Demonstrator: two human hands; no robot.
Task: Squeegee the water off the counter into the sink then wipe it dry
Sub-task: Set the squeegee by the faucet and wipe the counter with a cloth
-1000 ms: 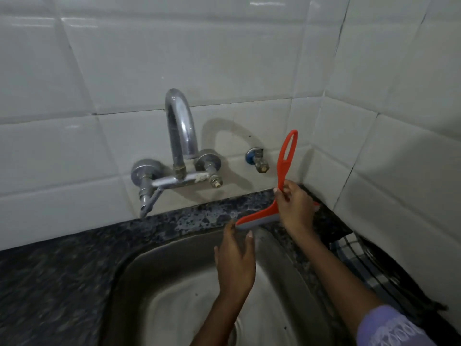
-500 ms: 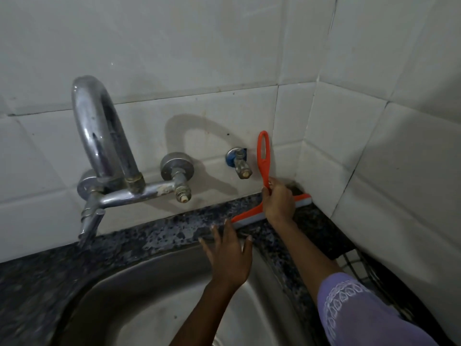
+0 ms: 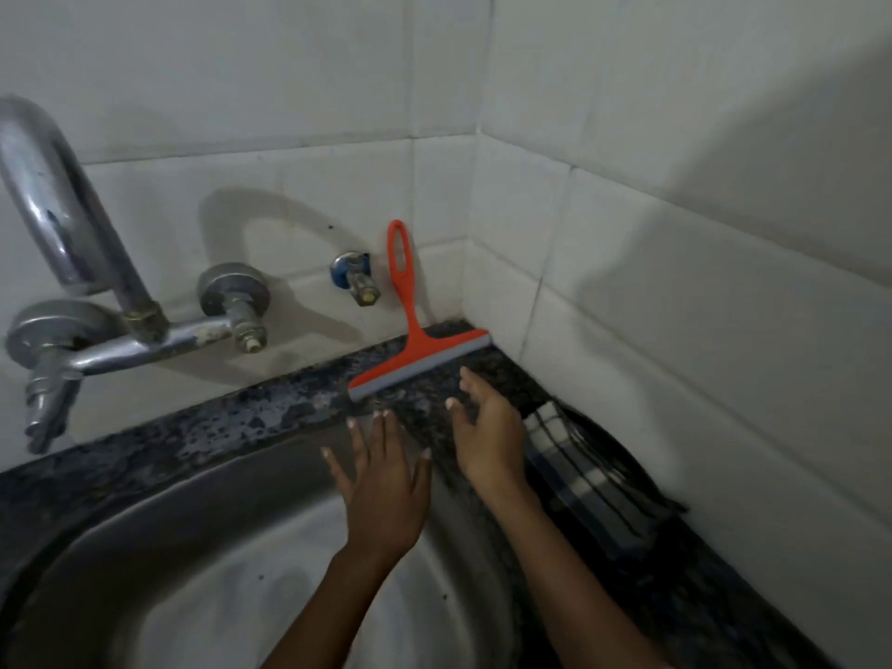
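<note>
squeegee (image 3: pixel 414 350): orange, grey blade on the wet dark bench (image 3: pixel 270 417), handle leaning on the tiles
left hand (image 3: pixel 383 490): grip released, fingers spread over the sink (image 3: pixel 193 523)
right hand (image 3: pixel 487 437): grip released, near the blade, not touching

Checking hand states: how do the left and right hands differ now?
The left hand hovers over the sink, fingers spread; the right hand is above the counter, nearer the squeegee, fingers closer together. Both are open and hold nothing.

Squeegee (image 3: pixel 419 355) on counter (image 3: pixel 202 432) (behind sink (image 3: pixel 145 514)).
</note>
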